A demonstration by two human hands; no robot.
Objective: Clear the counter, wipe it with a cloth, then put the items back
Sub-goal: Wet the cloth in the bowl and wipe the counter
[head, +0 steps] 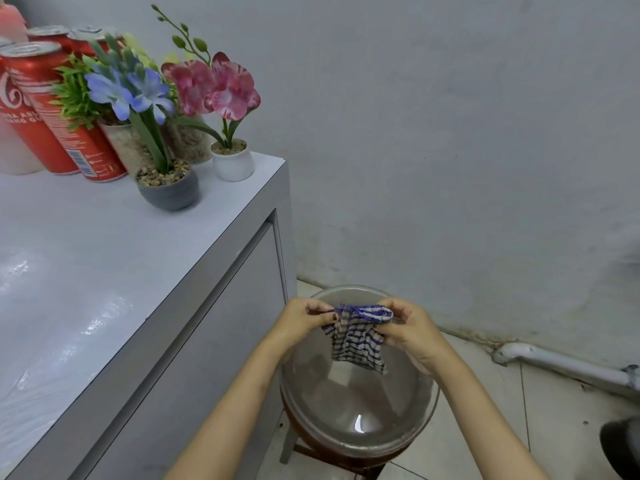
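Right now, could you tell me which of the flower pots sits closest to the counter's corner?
The white pot with the pink flowers; the grey pot with the blue flower stands further left, away from the corner.

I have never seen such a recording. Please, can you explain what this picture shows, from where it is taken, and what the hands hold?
There is no machine: a camera worn on a person's head looks down at their bare hands. The left hand and right hand hold a blue-checked cloth stretched between them, over a clear basin on a stool. On the white counter stand red cans and small pots of flowers, gathered at the back corner.
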